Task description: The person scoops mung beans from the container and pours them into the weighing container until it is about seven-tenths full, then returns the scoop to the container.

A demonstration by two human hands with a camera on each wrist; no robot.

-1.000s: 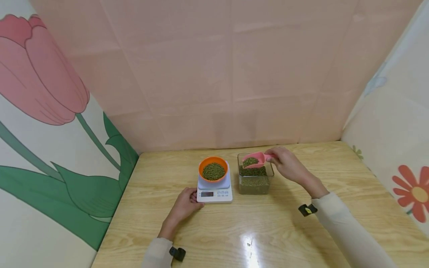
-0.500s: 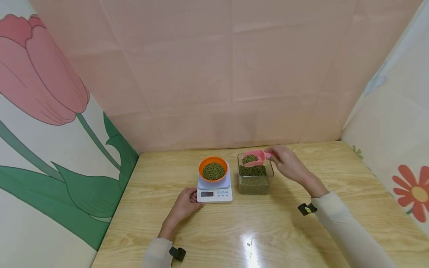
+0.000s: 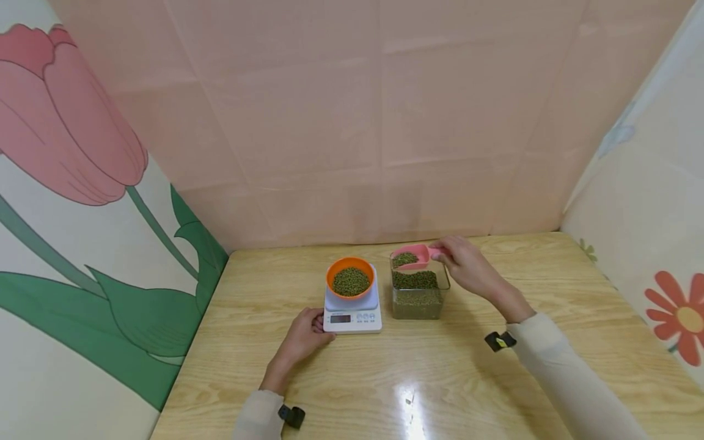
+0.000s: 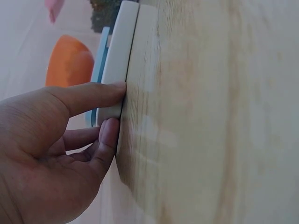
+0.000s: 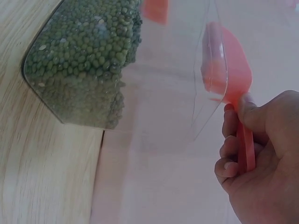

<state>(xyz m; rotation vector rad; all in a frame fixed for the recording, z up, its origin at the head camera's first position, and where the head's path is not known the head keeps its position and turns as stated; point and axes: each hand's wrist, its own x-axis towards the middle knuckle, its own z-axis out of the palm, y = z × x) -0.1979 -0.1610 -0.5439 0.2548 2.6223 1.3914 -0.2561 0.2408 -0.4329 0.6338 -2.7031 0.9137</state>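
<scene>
My right hand (image 3: 467, 266) grips the handle of a pink scoop (image 3: 422, 256), which carries a small heap of mung beans (image 3: 406, 259). In the head view the scoop overlaps the back rim of a clear square container (image 3: 445, 288), partly filled with mung beans. Thumb over the handle, fingers curled beneath it: the right wrist view shows that hold on the scoop (image 5: 237, 67). To the left, a white kitchen scale (image 3: 352, 328) bears an orange bowl (image 3: 331, 269) of mung beans. My left hand (image 3: 301, 336) holds the scale's front left corner between thumb and curled fingers.
The wooden table (image 3: 264, 293) ends at a pink-covered wall (image 3: 379, 153) behind the scale and container. A tulip mural (image 3: 71, 122) covers the left wall, and a red flower (image 3: 687, 318) is on the right one. The container stands close beside the scale.
The loaded scoop has risen slightly and shifted left and back over the container, with my right hand following. My left hand, the scale and the bowl have stayed in place.
</scene>
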